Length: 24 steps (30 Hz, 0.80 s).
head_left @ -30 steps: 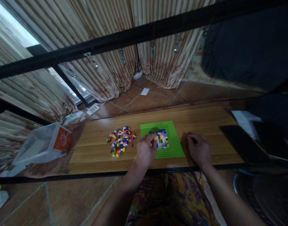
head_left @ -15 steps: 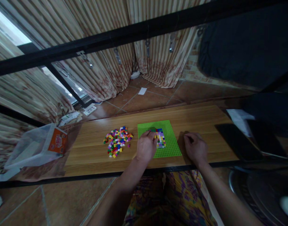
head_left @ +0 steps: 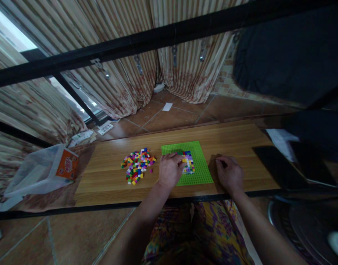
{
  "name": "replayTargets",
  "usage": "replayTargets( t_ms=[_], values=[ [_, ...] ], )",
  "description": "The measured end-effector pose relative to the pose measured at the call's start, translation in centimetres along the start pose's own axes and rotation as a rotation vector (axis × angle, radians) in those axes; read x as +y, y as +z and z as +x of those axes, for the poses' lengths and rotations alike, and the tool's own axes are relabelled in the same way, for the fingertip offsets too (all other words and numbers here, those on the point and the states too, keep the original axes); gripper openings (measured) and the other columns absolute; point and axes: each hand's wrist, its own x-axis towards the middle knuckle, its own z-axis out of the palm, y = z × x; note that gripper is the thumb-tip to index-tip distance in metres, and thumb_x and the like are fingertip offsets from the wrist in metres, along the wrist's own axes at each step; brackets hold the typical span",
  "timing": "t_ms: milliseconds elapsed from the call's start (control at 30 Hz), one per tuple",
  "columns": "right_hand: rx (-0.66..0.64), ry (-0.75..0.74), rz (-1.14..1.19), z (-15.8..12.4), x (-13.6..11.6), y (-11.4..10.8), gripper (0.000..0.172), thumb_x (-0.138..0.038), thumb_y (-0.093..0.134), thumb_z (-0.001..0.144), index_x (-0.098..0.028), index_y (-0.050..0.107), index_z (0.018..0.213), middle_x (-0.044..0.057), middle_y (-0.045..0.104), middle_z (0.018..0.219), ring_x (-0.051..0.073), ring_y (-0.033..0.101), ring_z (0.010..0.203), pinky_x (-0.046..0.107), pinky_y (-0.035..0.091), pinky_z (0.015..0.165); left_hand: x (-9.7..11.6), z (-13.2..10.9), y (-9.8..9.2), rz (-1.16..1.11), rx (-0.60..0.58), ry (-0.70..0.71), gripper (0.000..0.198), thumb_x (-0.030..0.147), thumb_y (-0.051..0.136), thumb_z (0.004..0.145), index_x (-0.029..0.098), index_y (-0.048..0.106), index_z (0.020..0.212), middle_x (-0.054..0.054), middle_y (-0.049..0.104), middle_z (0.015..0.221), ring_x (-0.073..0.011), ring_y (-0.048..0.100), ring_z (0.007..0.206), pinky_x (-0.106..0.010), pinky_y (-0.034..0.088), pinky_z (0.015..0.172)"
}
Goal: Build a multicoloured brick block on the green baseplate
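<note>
The left hand lies on the green plate, fingertips at the brick patch; I cannot tell if they pinch anything. The right hand rests beside the plate on the table, fingers curled, grip unclear

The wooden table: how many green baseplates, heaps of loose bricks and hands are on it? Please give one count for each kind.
green baseplate: 1
heap of loose bricks: 1
hands: 2 (left hand, right hand)
Total: 4
</note>
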Motion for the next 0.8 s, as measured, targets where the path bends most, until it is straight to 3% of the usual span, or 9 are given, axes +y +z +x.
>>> replayTargets(
  t_ms=[400,800],
  values=[
    [-0.006,0.02,-0.001,0.0,-0.2,-0.1,0.034,-0.042,0.047,0.089,-0.017,0.069,0.083,0.012,0.07,0.09,0.024,0.063,0.083,0.036,0.049,0.075,3.0,2.0,-2.2,0.3,-0.355,-0.019,0.022,0.018,0.051,0.091,0.014,0.071,0.097,-0.012,0.073,0.093,-0.0212,0.07,0.091,-0.031,0.052,0.087],
    [-0.007,0.026,0.026,0.0,-0.4,-0.1,0.033,-0.043,0.047,0.089,-0.018,0.068,0.083,0.012,0.069,0.091,0.024,0.063,0.083,0.036,0.049,0.076,2.3,1.2,-1.8,0.176,-0.278,-0.071,0.017,0.013,0.056,0.086,0.017,0.066,0.1,-0.011,0.073,0.089,-0.0222,0.071,0.089,-0.031,0.052,0.081]
  ],
)
